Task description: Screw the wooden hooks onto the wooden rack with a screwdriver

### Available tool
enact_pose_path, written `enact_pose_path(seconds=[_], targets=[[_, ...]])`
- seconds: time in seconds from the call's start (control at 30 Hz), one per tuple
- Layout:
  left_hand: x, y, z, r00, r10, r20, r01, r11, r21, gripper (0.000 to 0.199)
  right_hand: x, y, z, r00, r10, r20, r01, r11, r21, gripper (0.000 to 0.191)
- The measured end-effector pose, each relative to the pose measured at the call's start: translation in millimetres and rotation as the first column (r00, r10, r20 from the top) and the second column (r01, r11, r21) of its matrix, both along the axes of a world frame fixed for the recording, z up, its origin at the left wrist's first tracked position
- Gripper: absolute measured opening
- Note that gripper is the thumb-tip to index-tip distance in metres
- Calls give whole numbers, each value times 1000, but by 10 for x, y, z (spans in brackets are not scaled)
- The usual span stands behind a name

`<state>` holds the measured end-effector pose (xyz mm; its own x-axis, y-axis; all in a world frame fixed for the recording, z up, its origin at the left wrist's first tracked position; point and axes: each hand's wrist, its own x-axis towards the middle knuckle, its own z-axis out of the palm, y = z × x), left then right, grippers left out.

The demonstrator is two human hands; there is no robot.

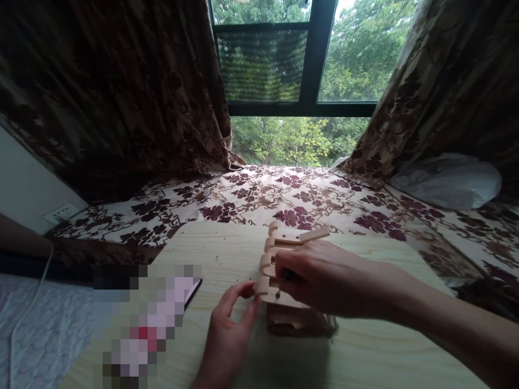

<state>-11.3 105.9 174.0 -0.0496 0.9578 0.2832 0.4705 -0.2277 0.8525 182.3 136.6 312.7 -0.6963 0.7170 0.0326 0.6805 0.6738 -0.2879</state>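
Note:
A light wooden piece (279, 237) with several rounded tabs along its left side and small dark screws in it lies on the pale wooden tabletop. My left hand (233, 324) pinches the near rounded end of this piece between thumb and fingers. Over its middle, my right hand (320, 273) is closed in a fist around a dark handle (287, 273), perhaps a screwdriver's; most of it is hidden by the fingers. A screw (278, 295) shows just below that fist. Beneath the piece's near end sits a brownish block-like thing (300, 322), partly in shadow.
The pale wooden tabletop (194, 248) has small crumbs on it. A blurred-out flat pinkish item (162, 319) lies at the left. Beyond are a floral-covered ledge (263, 194), a window, patterned curtains (170, 97) and a white bag (450, 181). A white cable (26, 319) hangs at far left.

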Motion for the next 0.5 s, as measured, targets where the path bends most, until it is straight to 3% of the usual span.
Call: enact_pose_path(seconds=[0.1, 0.2, 0.3, 0.5], targets=[[-39, -43, -13, 993, 46, -113, -19, 974, 226, 10, -14, 31, 2, 999, -16, 30, 15, 998, 55, 16], [-45, -152, -32, 962, -11, -274, 134, 891, 435, 20, -33, 61, 18, 997, -41, 72, 34, 996, 86, 16], [-16, -215, -42, 904, -41, -426, 265, 834, 484, 29, -49, 95, 32, 994, -47, 101, 36, 993, 113, 13], [105, -155, -109, 708, 97, -699, 375, 787, 489, 34, -103, 143, 31, 992, -19, 122, 4, 992, 125, 10]])
